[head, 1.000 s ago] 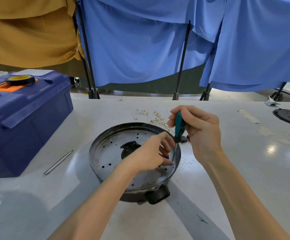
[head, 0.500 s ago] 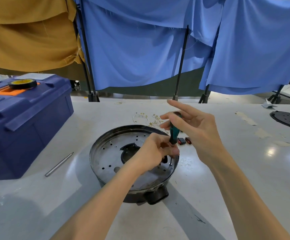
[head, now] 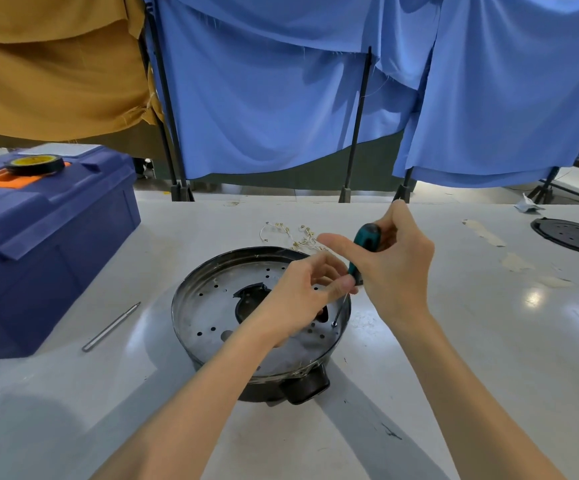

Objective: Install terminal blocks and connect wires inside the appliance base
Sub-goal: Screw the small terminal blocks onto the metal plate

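A round metal appliance base with several holes and a dark central cut-out sits mid-table, its black handle toward me. My right hand grips the teal handle of a screwdriver; its thin shaft slants down to a screw near the base's right rim. My left hand reaches over the base, fingers curled, and pinches the shaft just below the handle. A dark part under my left hand is mostly hidden. Loose wires with metal ends lie just behind the base.
A blue toolbox with a tape roll on its lid stands at the left. A thin metal rod lies between toolbox and base. A black perforated disc sits far right. Blue and ochre cloths hang behind the table.
My right hand's fingers, spread half a second ago, have closed again round the screwdriver handle, which tilts further right. My left hand stays at the shaft over the base's right side.
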{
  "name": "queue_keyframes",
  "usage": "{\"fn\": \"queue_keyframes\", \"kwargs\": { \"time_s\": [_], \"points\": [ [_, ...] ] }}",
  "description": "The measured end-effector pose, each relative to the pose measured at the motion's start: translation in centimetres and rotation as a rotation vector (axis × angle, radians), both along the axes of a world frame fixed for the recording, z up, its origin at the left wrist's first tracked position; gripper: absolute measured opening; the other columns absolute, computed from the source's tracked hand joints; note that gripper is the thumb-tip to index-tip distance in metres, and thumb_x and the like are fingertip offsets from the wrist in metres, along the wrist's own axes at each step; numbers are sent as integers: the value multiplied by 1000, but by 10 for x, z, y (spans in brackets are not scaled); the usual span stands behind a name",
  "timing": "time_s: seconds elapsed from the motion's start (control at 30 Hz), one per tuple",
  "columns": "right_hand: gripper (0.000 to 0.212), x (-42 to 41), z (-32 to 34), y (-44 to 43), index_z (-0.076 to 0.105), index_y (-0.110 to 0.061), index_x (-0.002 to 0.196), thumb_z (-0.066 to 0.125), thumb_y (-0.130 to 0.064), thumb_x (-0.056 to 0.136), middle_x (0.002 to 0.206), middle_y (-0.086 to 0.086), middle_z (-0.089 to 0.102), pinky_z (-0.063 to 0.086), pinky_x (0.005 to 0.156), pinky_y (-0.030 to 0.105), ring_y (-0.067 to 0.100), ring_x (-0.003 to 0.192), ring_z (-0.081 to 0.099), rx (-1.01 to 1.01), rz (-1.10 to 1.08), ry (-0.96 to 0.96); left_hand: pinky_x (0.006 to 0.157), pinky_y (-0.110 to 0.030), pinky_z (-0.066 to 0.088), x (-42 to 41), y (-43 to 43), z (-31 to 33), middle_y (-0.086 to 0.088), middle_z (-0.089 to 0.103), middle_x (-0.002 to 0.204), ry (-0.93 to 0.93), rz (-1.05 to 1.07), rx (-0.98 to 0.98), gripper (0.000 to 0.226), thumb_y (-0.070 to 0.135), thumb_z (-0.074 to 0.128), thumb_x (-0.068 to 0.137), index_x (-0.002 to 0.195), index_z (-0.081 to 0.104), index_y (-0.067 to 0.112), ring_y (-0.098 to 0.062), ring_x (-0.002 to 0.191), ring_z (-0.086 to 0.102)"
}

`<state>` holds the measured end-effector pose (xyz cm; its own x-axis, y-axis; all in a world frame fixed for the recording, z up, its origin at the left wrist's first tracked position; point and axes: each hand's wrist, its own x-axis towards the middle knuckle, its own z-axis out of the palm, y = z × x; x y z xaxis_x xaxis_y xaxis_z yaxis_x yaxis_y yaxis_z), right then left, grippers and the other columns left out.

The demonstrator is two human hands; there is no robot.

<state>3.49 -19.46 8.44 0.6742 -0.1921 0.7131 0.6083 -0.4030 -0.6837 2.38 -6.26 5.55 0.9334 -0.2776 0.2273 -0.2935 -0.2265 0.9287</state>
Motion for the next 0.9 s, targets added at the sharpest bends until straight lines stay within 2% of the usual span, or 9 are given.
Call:
{"fn": "queue_keyframes", "kwargs": {
  "time_s": [0.07, 0.2, 0.27, 0.33, 0.43, 0.63, 0.73, 0.83, 0.9],
  "points": [
    [59, -1, -1, 4, 36, -26, 70, 85, -55, 56, 56, -13, 39, 38, 49, 14, 7, 53, 39, -20, -6, -2, 76, -26, 49, -2, -1, 2, 21, 66, 89, -13, -16, -9, 15, 34, 63, 91, 99, 58, 45, 6, 89, 61],
    [56, -2, 6, 1, 55, -14, 78, 70, -67, 66, 59, -7, 52, 45, 54, 19, 9, 56, 50, -87, 48, 58, 82, -32, 51, -3, -1, 2, 20, 68, 92, -9, -12, -18, 13, 33, 57, 95, 101, 59, 44, 3, 96, 61],
    [39, -1, 12, -6, 70, -18, 101, 67, -52, 83, 76, -7, 68, 55, 69, 22, 6, 70, 66, -75, 216, 108, 85, -44, 54, -3, 1, 1, 15, 72, 95, 24, -8, -34, 13, 32, 52, 98, 104, 62, 37, -1, 102, 61],
    [28, 0, 16, -9, 69, -16, 116, 67, -25, 91, 93, -4, 74, 59, 80, 27, 10, 85, 72, -74, 381, 149, 88, -50, 53, -2, 3, 1, 10, 73, 98, 55, -9, -34, 16, 29, 48, 100, 108, 63, 30, -2, 106, 61],
    [25, 2, 12, -11, 72, -10, 108, 75, -15, 84, 92, -3, 75, 59, 82, 31, 10, 84, 73, -65, 390, 165, 88, -47, 52, -3, 3, 0, 11, 74, 97, 80, -22, -49, 15, 30, 50, 100, 106, 64, 32, 3, 103, 62],
    [43, -5, 2, 0, 62, -10, 74, 85, -45, 64, 60, -7, 58, 50, 55, 23, 14, 57, 55, -93, -17, -45, 82, -43, 52, -1, 2, -3, 13, 73, 82, 56, -24, -82, 14, 24, 68, 89, 88, 63, 37, 3, 86, 65],
    [46, -6, 7, -2, 63, -13, 76, 77, -56, 68, 63, -9, 60, 52, 59, 24, 10, 59, 56, -159, 65, 19, 87, -51, 51, -1, 4, -5, 18, 72, 81, 67, -27, -94, 21, 18, 60, 94, 91, 65, 39, 6, 87, 65],
    [22, -5, 9, -10, 69, -18, 111, 69, -25, 90, 94, -6, 73, 59, 80, 31, 9, 85, 71, -81, 378, 157, 89, -53, 51, -1, 4, -5, 13, 74, 90, 82, -19, -94, 21, 22, 54, 98, 95, 68, 37, 2, 99, 64],
    [16, -4, 7, -13, 70, -11, 107, 66, -10, 91, 93, 2, 75, 61, 79, 36, 14, 83, 74, -21, 448, 171, 89, -47, 52, -2, 4, -4, 11, 75, 92, 90, -21, -72, 22, 23, 54, 98, 93, 68, 39, 3, 98, 63]
  ]
}}
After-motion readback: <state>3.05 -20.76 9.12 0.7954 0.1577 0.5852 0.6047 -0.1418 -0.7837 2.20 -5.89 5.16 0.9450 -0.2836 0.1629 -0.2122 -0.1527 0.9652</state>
